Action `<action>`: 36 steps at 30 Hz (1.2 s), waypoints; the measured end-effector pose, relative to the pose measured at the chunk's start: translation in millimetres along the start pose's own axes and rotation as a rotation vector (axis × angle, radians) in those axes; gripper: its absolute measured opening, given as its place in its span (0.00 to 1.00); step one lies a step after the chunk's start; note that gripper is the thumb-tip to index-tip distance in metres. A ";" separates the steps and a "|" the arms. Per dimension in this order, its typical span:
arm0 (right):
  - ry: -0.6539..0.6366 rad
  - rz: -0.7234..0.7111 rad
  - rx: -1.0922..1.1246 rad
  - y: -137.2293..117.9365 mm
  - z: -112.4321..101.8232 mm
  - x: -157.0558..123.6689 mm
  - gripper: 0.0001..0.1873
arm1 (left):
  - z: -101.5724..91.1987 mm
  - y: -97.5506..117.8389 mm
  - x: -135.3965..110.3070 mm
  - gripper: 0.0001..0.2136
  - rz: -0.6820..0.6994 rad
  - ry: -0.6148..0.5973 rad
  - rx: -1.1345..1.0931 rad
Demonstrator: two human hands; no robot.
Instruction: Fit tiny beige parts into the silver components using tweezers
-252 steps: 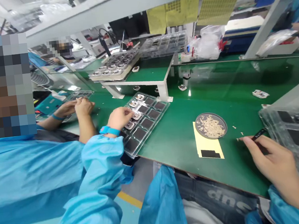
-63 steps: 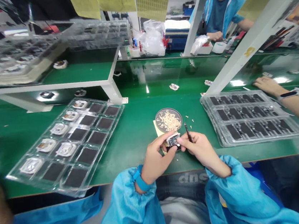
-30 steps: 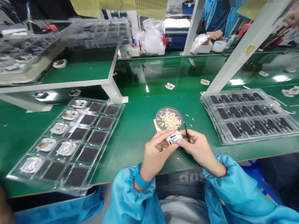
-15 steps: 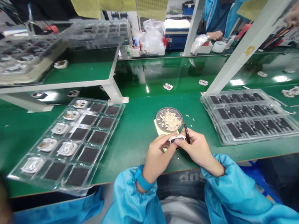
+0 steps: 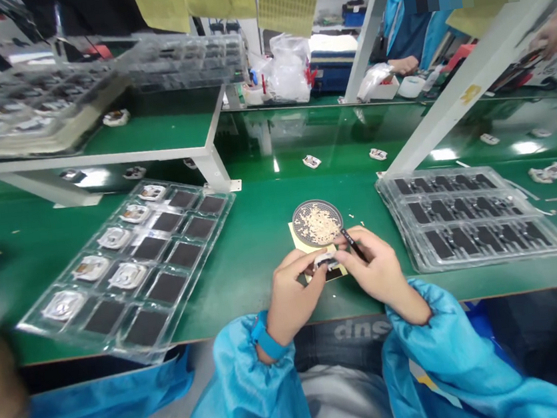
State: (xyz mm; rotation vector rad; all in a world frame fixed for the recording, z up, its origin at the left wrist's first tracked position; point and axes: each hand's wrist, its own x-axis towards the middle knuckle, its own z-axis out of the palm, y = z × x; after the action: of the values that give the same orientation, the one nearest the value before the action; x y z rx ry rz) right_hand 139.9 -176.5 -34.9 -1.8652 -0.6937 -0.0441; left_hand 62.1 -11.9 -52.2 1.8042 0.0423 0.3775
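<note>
My left hand (image 5: pixel 292 293) pinches a small white and silver part (image 5: pixel 322 260) just above the green table near its front edge. My right hand (image 5: pixel 376 266) is closed around black tweezers (image 5: pixel 353 244), whose tip points up-left toward a round black dish (image 5: pixel 317 221) of small tan pieces. The dish rests on a yellow card (image 5: pixel 301 243) directly beyond my hands. Both wrists are in blue sleeves, with a blue band on the left one.
A clear tray (image 5: pixel 129 266) with several white parts and dark pockets lies to the left. A stack of clear trays (image 5: pixel 470 217) lies to the right. A white raised shelf (image 5: pixel 100 145) carries more trays. Loose parts (image 5: pixel 311 161) lie farther back. Another person works behind.
My left hand moved from the left tray to the middle carrying a small part. In the last second the tweezers tilted from upright toward the dish, and both hands stayed close together.
</note>
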 end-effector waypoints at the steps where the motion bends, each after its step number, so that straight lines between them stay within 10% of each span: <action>1: -0.017 -0.071 -0.027 -1.6 -4.0 2.5 0.05 | -0.1 0.3 0.1 0.14 0.012 0.009 0.017; 7: -0.198 -0.327 -0.082 0.0 -12.6 8.6 0.11 | 1.4 -0.4 0.3 0.12 -0.006 0.004 0.048; 20: -0.280 -0.388 -0.212 3.9 -14.9 37.5 0.07 | -14.9 14.9 21.2 0.07 0.045 -0.043 0.191; 30: -0.054 -0.104 -0.252 45.8 -8.2 71.5 0.08 | -48.9 -24.0 200.1 0.13 -0.175 0.068 0.727; 36: -0.023 -0.040 -0.164 52.4 -3.3 71.9 0.11 | -20.9 -57.3 256.0 0.22 -0.188 0.153 0.859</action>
State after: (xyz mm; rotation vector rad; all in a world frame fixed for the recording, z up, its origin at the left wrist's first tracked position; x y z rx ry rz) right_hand 225.6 -160.2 -52.8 -2.0112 -0.7626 -0.1085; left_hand 308.3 80.9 -42.5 2.5808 0.5482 0.3909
